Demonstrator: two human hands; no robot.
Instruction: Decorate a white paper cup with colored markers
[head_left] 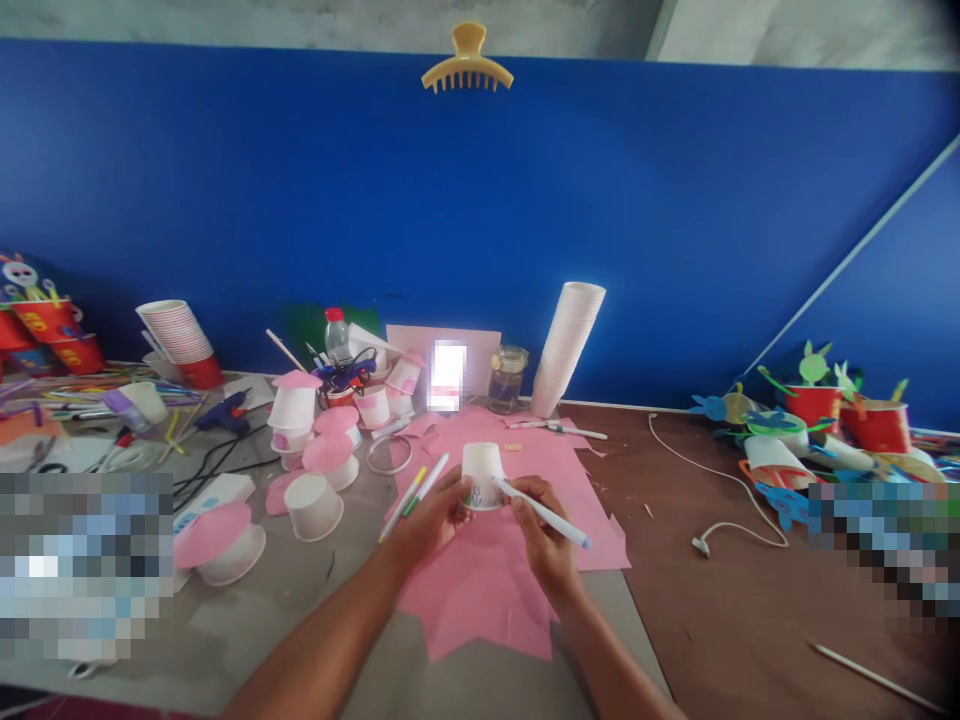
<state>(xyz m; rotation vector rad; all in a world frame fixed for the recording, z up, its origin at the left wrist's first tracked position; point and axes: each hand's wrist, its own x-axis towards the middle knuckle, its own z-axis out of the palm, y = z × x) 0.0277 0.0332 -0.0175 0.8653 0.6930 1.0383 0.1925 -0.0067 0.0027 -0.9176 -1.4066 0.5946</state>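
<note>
My left hand (431,520) is closed round an upside-down white paper cup (482,470) and also keeps two marker pens (415,492) between its fingers. The cup carries small coloured marks near its rim. My right hand (541,535) grips a white marker pen with a blue end (544,513), its tip touching the cup's side. Both hands hover over sheets of pink paper (495,580) on the table.
Several white cups with pink paper lids (315,450) stand to the left, beside a blue glue gun (225,412) and cables. A tall cup stack (566,345) leans on the blue wall, next to a glass jar (508,378). A white cable (720,480) lies right, near red decorated cups (870,420).
</note>
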